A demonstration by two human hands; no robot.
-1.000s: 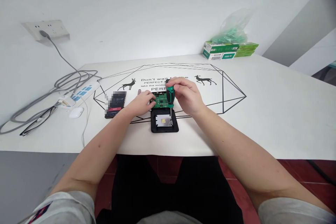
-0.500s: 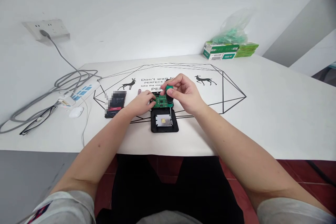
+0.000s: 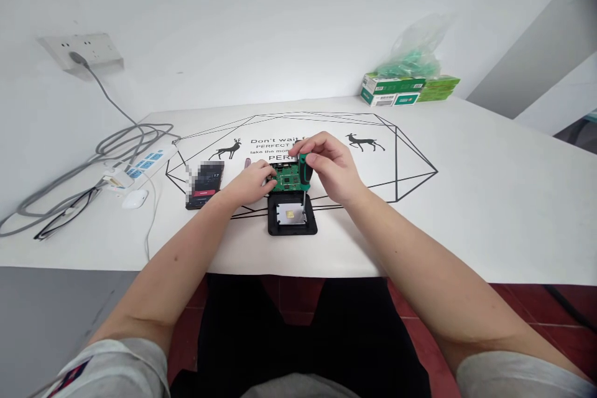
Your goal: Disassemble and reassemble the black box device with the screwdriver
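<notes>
My right hand [image 3: 333, 168] grips a green-and-black screwdriver [image 3: 306, 173] near its top, fingers and thumb closed around the handle. The shaft points down, its tip at the right side of a metal plate [image 3: 285, 216] with a small yellowish square on it. That plate sits in a black plastic cover [image 3: 292, 231]. Just behind it, joined or touching, is the other half of the device with a green circuit board [image 3: 288, 179]. My left hand [image 3: 252, 183] holds this half at its left edge, fingertips resting on the board.
Left of my hands lies a phone [image 3: 205, 183], partly blurred. Further left are a white power strip [image 3: 147, 163], coiled grey cable [image 3: 100, 152], a white earbud case [image 3: 135, 199] and glasses [image 3: 65, 217]. Green-and-white boxes [image 3: 394, 87] with a plastic bag [image 3: 413, 53] stand at the back right.
The screwdriver handle has turned and shows more of its green side; my right fingers have shifted slightly right on it. My left hand and the device stay put.
</notes>
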